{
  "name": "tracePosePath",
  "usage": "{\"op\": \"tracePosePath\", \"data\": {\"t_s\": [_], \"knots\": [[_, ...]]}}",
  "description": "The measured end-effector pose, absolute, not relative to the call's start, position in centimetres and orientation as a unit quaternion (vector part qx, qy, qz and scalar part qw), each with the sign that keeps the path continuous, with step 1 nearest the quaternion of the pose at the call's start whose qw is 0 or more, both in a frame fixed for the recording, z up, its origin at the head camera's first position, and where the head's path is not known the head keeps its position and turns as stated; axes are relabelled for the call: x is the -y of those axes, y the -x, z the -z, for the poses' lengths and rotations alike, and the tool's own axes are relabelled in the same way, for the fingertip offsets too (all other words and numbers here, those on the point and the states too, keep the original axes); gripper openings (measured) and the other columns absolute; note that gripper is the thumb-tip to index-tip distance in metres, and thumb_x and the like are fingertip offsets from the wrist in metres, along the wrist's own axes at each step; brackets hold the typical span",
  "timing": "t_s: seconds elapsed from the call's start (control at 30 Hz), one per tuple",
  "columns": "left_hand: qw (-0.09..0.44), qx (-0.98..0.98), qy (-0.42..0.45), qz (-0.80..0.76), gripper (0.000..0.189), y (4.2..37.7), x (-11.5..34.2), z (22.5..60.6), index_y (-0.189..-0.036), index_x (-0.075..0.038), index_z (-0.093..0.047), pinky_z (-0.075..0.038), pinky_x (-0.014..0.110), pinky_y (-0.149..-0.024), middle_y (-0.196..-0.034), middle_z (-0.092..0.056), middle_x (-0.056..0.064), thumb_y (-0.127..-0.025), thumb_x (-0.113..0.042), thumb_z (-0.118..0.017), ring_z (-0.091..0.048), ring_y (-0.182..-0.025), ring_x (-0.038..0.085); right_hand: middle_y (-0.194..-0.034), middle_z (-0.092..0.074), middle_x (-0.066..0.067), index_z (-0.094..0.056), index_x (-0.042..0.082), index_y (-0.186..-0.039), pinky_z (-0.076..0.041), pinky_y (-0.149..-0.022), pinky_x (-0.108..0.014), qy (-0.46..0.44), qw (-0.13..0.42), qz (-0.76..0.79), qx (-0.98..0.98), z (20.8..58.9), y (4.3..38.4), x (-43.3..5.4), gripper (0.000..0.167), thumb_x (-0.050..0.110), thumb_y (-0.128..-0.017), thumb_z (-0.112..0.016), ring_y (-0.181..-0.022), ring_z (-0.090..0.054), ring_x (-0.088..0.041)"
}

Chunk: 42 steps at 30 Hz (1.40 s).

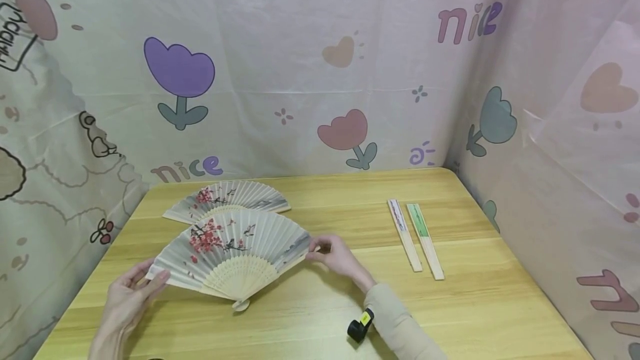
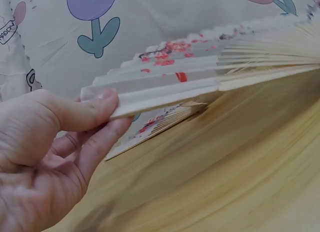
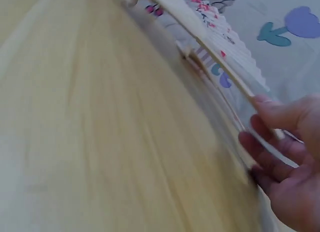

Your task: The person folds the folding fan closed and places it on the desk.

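Thumb and fingers of the left hand (image 1: 125, 299) are clamped on one end of a spread folding fan (image 1: 245, 249), pinching its outer edge from above and below. The right hand (image 1: 336, 257) has its grip clamped likewise on the opposite end; this two-ended hold seems meant to keep the pleats stretched and the blossom print facing up. The left wrist view shows that edge raised off the bench (image 1: 300, 326); whether the pivot, pointing toward the person, touches wood, I cannot tell. Farther right, a purple-paneled folded fan (image 1: 405, 236) and a green-paneled folded fan (image 1: 425, 241) lie side by side, perhaps set aside to leave room. Behind the held fan, partly covered by it, lies a second spread fan (image 1: 245, 193); beyond hangs printed cloth (image 1: 275, 60).
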<state>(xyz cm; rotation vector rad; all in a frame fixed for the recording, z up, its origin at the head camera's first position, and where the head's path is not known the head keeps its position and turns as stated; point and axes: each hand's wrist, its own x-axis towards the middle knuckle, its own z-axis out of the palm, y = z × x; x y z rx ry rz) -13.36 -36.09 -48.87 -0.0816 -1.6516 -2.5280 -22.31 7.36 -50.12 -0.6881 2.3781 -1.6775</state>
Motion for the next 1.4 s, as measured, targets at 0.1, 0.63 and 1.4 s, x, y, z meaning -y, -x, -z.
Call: {"op": "tracePosePath", "data": {"t_s": [0.1,0.63,1.4], "knots": [[0.078,0.519,0.049,0.85,0.045,13.6,35.4,48.8,-0.112,-0.007,-0.072,-0.064,0.028,-0.081,-0.102,-0.075,0.004,-0.089,0.026,-0.052,-0.076,-0.088,0.017,-0.101,-0.074,-0.018,-0.062,-0.006,-0.102,-0.062,-0.082,-0.025,0.177,0.091,0.661,-0.724,50.3,22.3,-7.5,0.019,0.001,-0.087,-0.072,-0.083,-0.069,-0.01],[0.155,0.369,0.084,0.912,0.04,16.1,29.5,47.9,-0.115,0.008,-0.069,-0.062,0.033,-0.082,-0.107,-0.075,0.017,-0.09,0.029,-0.045,-0.076,-0.091,0.027,-0.107,-0.077,-0.004,-0.067,0.009,-0.12,-0.06,-0.098,-0.035,0.091,0.192,0.867,-0.451,49.6,21.6,-6.7,0.028,-0.004,-0.097,-0.058,-0.097,-0.074,-0.017],[0.034,0.496,0.108,0.861,0.038,19.5,17.4,49.6,-0.124,-0.014,-0.068,-0.062,0.027,-0.089,-0.118,-0.075,-0.001,-0.1,0.008,-0.049,-0.074,-0.102,0.013,-0.102,-0.078,-0.007,-0.049,-0.014,-0.133,-0.065,-0.083,-0.033,0.024,0.079,0.866,-0.493,48.5,21.1,-5.9,0.04,-0.004,-0.096,-0.06,-0.086,-0.076,-0.014]]}}
